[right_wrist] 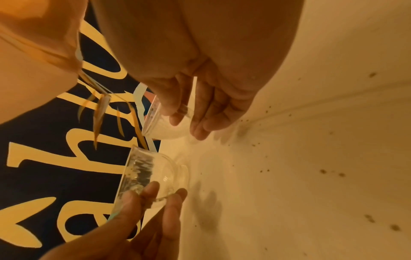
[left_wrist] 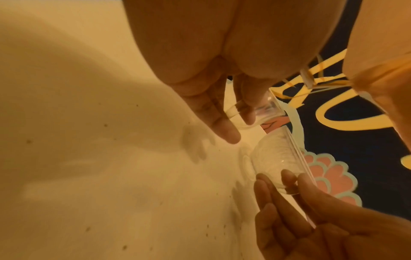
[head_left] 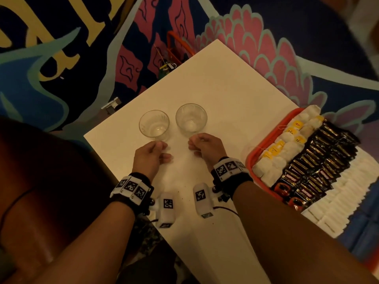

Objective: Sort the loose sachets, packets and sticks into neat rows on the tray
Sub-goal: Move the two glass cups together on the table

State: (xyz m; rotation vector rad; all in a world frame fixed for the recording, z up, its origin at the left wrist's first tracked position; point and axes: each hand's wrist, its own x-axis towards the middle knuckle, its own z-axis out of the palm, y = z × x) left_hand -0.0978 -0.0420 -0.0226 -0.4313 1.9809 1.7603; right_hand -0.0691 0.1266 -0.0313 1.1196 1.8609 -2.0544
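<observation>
A red tray (head_left: 266, 138) sits at the table's right edge. It holds rows of white and yellow tea bags (head_left: 287, 140), black coffee packets (head_left: 320, 160) and white sachets (head_left: 352, 185). Two empty glass cups stand mid-table. My left hand (head_left: 158, 152) pinches the base of the left glass (head_left: 154, 125) between thumb and fingers. My right hand (head_left: 200, 143) holds the right glass (head_left: 191, 117) the same way. The wrist views show each hand (left_wrist: 238, 126) (right_wrist: 189, 126) with fingertips either side of its glass (left_wrist: 266, 112) (right_wrist: 162, 126).
The white table (head_left: 215, 78) has small dark specks near me. Past its far corner, on the patterned carpet, are an orange wire basket (head_left: 178, 46) and a green bottle (head_left: 165, 68). A brown seat (head_left: 41, 181) lies to my left.
</observation>
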